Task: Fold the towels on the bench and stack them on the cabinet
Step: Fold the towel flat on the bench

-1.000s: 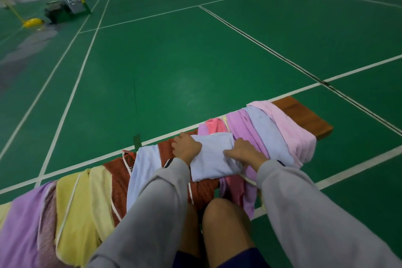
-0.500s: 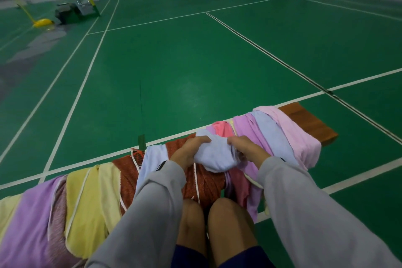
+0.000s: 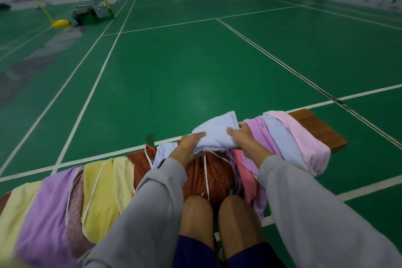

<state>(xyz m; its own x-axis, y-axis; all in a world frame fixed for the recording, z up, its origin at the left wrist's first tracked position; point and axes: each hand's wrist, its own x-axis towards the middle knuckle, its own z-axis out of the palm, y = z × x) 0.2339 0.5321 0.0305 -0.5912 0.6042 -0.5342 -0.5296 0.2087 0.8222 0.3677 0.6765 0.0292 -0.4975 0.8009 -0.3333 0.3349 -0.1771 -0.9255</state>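
Wooden bench (image 3: 319,130) on the green floor (image 3: 195,61), draped crosswise with seemingly unfolded towels (image 3: 97,191).

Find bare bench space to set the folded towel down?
Bare wood shows only at the right end of the bench, past the pink towel. Leftward it is crowded: draped towels overlap all the way, rust towel in the middle, yellow towel and purple towel beyond.

Indoor badminton hall: green court floor (image 3: 195,61), white court lines (image 3: 93,85), yellow net posts (image 3: 37,0), wooden bench (image 3: 317,128).

Towels (image 3: 104,189) across bench (image 3: 319,128).
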